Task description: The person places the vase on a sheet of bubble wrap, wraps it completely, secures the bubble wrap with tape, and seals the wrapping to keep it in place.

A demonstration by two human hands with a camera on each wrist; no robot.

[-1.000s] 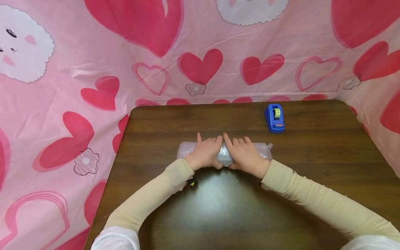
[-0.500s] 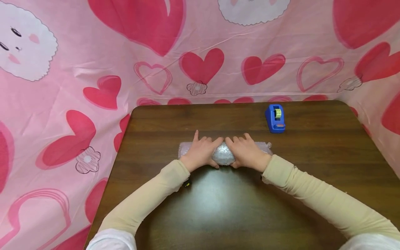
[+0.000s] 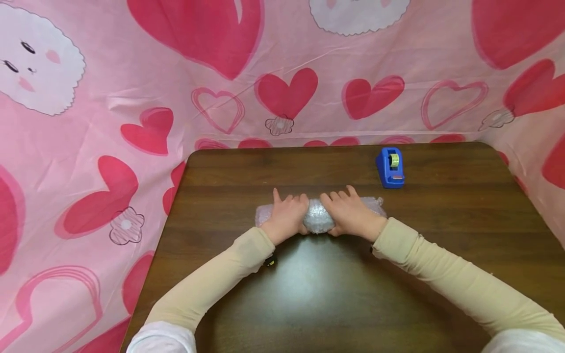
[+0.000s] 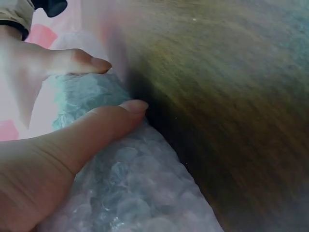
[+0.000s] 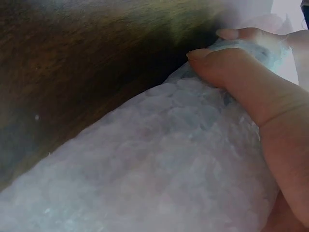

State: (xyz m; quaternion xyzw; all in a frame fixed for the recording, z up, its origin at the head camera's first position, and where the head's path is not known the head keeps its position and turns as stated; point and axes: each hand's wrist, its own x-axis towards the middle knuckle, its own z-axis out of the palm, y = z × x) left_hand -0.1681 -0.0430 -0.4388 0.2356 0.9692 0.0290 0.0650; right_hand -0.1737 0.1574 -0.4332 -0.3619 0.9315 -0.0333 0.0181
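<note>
The head camera looks from high on the near side, the farthest back of the three, facing forward and down over the desk (image 3: 309,304) and both sleeves (image 3: 212,284) to the heart-print cloth (image 3: 328,54) beyond. The two wrist cameras sit right up close: the left one peers past the left hand (image 3: 286,215) along the bubble wrap (image 3: 319,216) toward the right hand (image 3: 353,212), and the right one faces back the opposite way. They share the stretch of wrap around both hands, which the head view takes in too, smaller and from above.
</note>
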